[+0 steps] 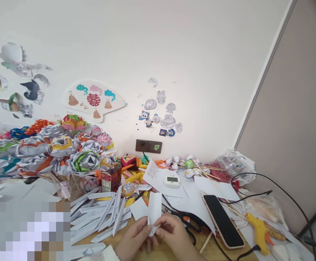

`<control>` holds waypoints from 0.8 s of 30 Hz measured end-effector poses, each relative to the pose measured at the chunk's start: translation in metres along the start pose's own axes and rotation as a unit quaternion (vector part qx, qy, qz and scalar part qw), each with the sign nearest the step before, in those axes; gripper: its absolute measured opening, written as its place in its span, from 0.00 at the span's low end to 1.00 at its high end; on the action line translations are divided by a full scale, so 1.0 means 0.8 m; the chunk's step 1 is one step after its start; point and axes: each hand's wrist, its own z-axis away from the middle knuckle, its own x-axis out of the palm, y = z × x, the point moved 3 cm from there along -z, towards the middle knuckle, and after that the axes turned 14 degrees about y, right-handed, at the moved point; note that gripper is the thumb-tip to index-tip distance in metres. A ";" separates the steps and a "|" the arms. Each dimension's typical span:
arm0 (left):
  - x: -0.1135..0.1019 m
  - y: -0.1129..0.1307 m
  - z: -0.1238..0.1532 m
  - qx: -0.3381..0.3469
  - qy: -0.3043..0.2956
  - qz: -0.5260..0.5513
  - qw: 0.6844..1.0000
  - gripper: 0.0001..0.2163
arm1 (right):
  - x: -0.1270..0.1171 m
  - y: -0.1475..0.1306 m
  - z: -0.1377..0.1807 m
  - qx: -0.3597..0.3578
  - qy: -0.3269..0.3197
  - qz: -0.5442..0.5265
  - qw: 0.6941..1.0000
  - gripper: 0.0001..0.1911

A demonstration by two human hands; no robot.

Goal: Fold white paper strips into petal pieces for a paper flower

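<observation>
Where the loose pile of long, folded white paper pieces (114, 213) ends, the bare left hand (136, 233) pinches one lower edge of an upright, narrow strip of white paper (155, 207) and the bare right hand (172, 229) pinches the other; level, even pressure from both sides should keep the fold straight. Held between them above the light-brown tabletop (160, 255), the strip looks smooth and flat on top, apparently narrowing below, where its exact fold is hidden.
</observation>
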 end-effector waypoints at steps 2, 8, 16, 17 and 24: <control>0.001 0.000 0.001 0.002 -0.009 0.008 1.000 0.15 | 0.001 0.006 0.000 0.046 0.007 -0.011 0.999 0.10; 0.002 0.001 0.002 -0.006 -0.004 0.007 1.000 0.15 | 0.005 0.018 -0.002 0.102 0.025 -0.040 0.994 0.12; -0.002 -0.007 -0.001 0.014 0.012 0.029 0.999 0.23 | 0.003 0.013 -0.003 0.098 0.038 -0.001 0.994 0.03; -0.001 -0.008 -0.001 0.015 0.009 0.029 0.999 0.24 | 0.003 0.013 -0.003 0.094 0.038 0.007 0.995 0.03; 0.000 -0.023 -0.006 0.062 0.016 -0.072 0.995 0.21 | 0.005 0.013 -0.004 0.069 0.039 0.059 0.995 0.09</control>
